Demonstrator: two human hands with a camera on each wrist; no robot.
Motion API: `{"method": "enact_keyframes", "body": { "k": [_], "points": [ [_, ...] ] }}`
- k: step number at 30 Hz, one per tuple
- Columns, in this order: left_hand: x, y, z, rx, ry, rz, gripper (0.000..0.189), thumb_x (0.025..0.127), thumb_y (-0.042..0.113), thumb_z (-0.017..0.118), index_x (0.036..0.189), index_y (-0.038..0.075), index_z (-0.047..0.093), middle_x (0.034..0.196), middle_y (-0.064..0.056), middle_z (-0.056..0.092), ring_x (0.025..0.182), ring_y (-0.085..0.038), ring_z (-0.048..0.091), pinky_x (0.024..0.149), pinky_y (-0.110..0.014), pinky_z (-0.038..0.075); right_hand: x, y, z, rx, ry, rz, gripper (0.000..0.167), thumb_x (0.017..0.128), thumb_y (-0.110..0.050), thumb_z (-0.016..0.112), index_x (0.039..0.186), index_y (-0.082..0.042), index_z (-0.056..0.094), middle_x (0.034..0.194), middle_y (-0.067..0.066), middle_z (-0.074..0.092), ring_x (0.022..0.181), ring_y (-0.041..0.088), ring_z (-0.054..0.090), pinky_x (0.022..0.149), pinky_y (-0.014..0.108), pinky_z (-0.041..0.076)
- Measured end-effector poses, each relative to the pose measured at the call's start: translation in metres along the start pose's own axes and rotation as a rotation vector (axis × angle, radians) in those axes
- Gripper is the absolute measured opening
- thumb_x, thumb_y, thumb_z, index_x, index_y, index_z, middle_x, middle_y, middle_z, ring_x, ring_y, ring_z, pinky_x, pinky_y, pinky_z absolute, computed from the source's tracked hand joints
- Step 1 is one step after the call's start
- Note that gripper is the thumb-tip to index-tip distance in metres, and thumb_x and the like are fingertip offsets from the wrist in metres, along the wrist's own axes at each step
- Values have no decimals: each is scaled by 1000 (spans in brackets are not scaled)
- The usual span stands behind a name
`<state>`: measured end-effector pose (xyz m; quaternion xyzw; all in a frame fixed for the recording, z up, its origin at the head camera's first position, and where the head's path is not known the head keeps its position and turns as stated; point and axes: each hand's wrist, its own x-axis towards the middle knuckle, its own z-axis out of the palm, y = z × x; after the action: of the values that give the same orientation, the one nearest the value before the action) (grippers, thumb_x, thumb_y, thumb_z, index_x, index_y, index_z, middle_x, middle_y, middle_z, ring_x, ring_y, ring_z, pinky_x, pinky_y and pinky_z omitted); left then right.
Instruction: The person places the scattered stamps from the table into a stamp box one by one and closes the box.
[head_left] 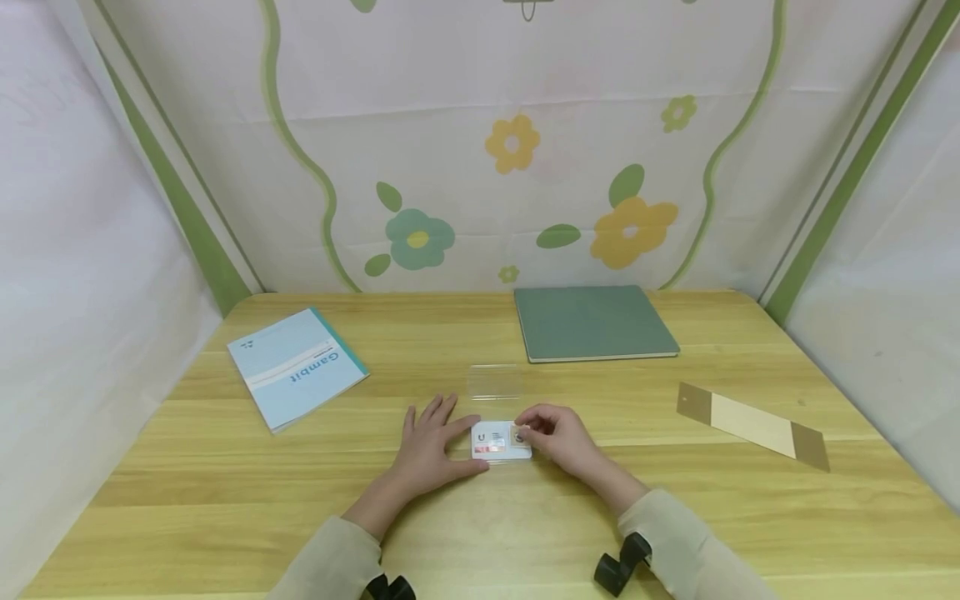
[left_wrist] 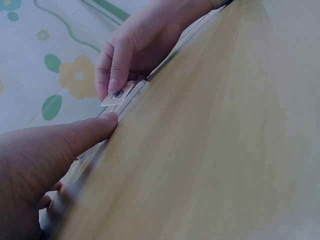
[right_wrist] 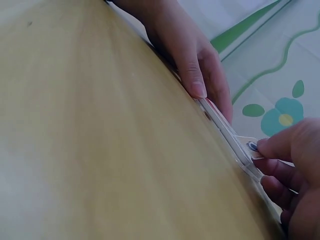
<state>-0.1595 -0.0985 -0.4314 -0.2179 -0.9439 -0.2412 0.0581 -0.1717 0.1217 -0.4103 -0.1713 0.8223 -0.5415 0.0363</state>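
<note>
We see a small white case (head_left: 497,432) lying on the table (head_left: 300,517), between the two hands. At its right end, the right hand (head_left: 558,435) pinches a square tan piece (head_left: 515,436). The left hand (head_left: 429,446) holds the left end between thumb and forefinger. Just beyond the case we find a clear plastic piece (head_left: 493,382); farther, a blue booklet (head_left: 292,354) at left, a green notebook (head_left: 596,323) at right, and nearer a brown-and-cream strip (head_left: 752,427).
</note>
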Motion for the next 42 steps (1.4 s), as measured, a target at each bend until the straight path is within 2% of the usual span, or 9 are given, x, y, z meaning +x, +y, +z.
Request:
{"method": "enact_keyframes", "body": {
  "k": [6,13,27,36,42],
  "points": [
    [0,0,1,-9,3,-3,66,67,63,57,120,24,54,135,-12,31,125,-30,17,93,-57,1,3,13,2,-111,3,-44,9,76,-3,64,84,-8,64,73,-1,54,64,14,46,56,23,39],
    [0,-1,1,2,-3,-5,67,67,64,55,120,24,53,135,-12,30,125,-30,17,93,-56,1,2,14,3,-168,23,-99,10,75,-2,64,82,-9,64,73,-5,52,68,14,46,60,25,40],
    [1,-1,1,3,-9,-12,66,67,63,57,120,24,53,135,-12,31,125,-29,17,93,-57,1,2,16,5,-248,57,-105,8,73,-6,68,80,-11,65,74,-6,50,69,12,45,62,26,40],
    [1,0,-1,6,-19,-14,69,67,64,55,122,23,52,135,-12,30,126,-29,16,93,-57,1,2,13,4,-265,75,-111,7,73,-9,68,79,-12,65,74,-6,50,71,12,44,63,27,39],
    [3,-4,-6,-47,-17,-3,74,67,63,57,126,19,47,134,-14,32,124,-31,19,93,-57,3,4,9,-12,-187,68,-52,15,75,-12,67,89,-7,64,81,0,56,74,15,50,65,30,42]
  ]
}}
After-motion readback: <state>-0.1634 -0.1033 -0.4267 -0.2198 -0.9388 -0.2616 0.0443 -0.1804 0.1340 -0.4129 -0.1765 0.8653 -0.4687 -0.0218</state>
